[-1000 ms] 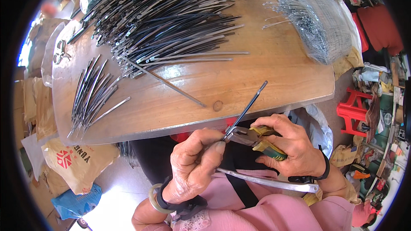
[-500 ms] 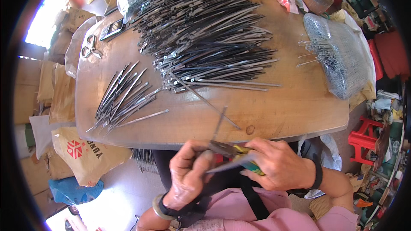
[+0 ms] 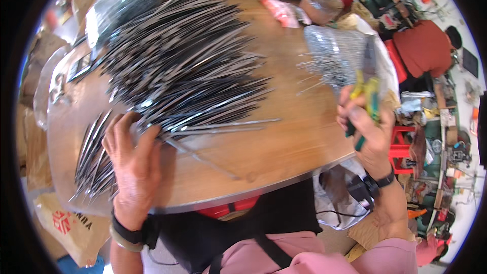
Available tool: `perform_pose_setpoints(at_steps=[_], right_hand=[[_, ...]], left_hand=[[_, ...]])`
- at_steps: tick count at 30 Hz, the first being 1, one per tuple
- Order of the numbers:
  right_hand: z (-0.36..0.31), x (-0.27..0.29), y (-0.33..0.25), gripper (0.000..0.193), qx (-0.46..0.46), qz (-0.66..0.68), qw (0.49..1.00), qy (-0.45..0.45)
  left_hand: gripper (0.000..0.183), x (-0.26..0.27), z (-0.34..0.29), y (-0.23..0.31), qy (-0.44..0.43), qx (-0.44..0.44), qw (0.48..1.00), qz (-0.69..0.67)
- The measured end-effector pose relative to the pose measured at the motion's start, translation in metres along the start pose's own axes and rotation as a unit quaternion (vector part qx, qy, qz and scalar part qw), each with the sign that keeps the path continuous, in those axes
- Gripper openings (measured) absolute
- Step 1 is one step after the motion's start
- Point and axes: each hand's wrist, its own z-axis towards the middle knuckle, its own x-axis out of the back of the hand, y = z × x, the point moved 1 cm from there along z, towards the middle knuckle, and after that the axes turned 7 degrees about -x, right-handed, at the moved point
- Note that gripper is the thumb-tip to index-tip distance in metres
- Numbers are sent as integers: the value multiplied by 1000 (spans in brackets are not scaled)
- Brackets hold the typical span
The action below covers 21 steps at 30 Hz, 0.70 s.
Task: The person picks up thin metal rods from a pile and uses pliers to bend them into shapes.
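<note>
My left hand (image 3: 133,157) reaches over the table, its thumb and fingers apart at the lower left end of a large pile of thin dark metal strips (image 3: 193,66). One loose strip (image 3: 203,160) slants from beside the thumb toward the front edge. A smaller bunch of strips (image 3: 94,157) lies to the left, partly behind the hand. At the right, my right hand (image 3: 370,132) is closed around pliers with yellow and green handles (image 3: 372,94). The jaws point away from me, in front of a plastic-wrapped bundle of thin wires (image 3: 335,53).
A second plastic-wrapped bundle (image 3: 122,5) sits at the far left of the wooden table (image 3: 299,142). Near it lie a phone-like device (image 3: 81,66) and a blurred metal tool (image 3: 58,89). A brown tape roll (image 3: 321,4) stands at the back. A red stool (image 3: 401,147) is at the right.
My hands have moved apart from in front of the table. The left went to the pile, without the strip it held; the right carried the pliers outward to the right. The view has shifted.
</note>
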Motion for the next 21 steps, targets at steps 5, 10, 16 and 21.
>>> perform_pose_setpoints(at_steps=[5, 10, 16, 21], right_hand=[[24, -4, -2, 13, 211, -325, 922, -17], [55, -13, 20, 26, 410, -482, 770, -77], [39, 7, 17, 27, 458, -484, 745, -7], [19, 22, -11, 27, 440, -479, 755, 84]], left_hand=[[18, 26, 23, 5, -23, -22, 997, -76], [13, 33, 28, 18, 27, -109, 993, -41], [12, 29, -41, 51, 40, 287, 884, -367], [10, 8, -53, 91, 4, 469, 664, -583]])
